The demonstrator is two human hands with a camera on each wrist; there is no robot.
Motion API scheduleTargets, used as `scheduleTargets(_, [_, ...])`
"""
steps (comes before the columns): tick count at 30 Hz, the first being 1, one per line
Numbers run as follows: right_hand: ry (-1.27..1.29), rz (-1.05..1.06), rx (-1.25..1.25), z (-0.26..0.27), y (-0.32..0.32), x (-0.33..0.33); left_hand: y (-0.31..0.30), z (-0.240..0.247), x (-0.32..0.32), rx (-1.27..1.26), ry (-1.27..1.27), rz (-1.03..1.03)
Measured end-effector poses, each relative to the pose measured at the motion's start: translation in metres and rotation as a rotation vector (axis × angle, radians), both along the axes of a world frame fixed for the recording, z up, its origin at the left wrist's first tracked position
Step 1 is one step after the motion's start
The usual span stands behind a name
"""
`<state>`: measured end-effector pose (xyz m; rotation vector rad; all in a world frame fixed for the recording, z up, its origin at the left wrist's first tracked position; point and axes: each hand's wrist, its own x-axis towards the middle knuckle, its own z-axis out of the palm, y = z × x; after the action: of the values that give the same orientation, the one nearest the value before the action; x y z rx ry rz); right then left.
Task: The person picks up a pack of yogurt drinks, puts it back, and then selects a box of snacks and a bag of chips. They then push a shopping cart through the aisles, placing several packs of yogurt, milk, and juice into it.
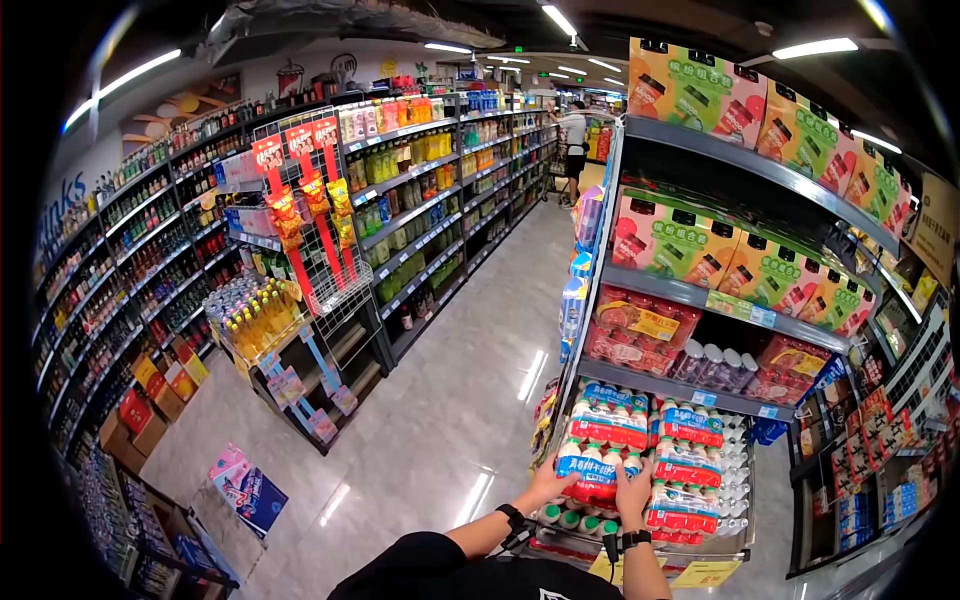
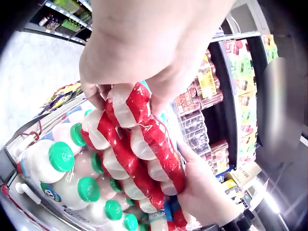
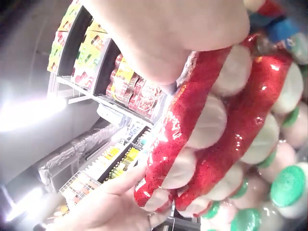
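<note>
Both hands grip a shrink-wrapped pack of small bottles (image 1: 598, 470) with red, white and blue wrapping. My left hand (image 1: 546, 484) holds its left end, and my right hand (image 1: 632, 492) the right end. In the left wrist view, white rounded bottle ends (image 2: 132, 142) show through the film, and the pack is tilted over green-capped bottles (image 2: 89, 189). The right wrist view has the red-banded pack (image 3: 207, 122) between the right hand (image 3: 178, 33) above and the left hand (image 3: 110, 204) below. Matching packs (image 1: 685, 465) lie stacked on the right, and another pack (image 1: 610, 410) lies behind.
Above the packs, a shelf edge (image 1: 690, 390) carries red multipacks (image 1: 640, 330) and cans. Drink gift boxes (image 1: 690, 240) fill higher shelves. To the left, a wire rack (image 1: 340, 285) stands across the tiled aisle (image 1: 460, 380). A person (image 1: 573, 145) is farther down it.
</note>
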<state>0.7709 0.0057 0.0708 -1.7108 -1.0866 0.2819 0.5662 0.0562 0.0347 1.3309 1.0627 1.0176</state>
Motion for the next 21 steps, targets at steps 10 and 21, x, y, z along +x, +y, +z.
scheduleTargets(10, [0.321, 0.164, 0.105, -0.019, 0.000, 0.012, -0.010, 0.001, -0.005, -0.028, -0.061, 0.051])
scheduleTargets(21, [0.210, 0.331, 0.176, -0.015, -0.014, 0.010, 0.004, 0.005, -0.015, 0.259, -0.035, -0.003])
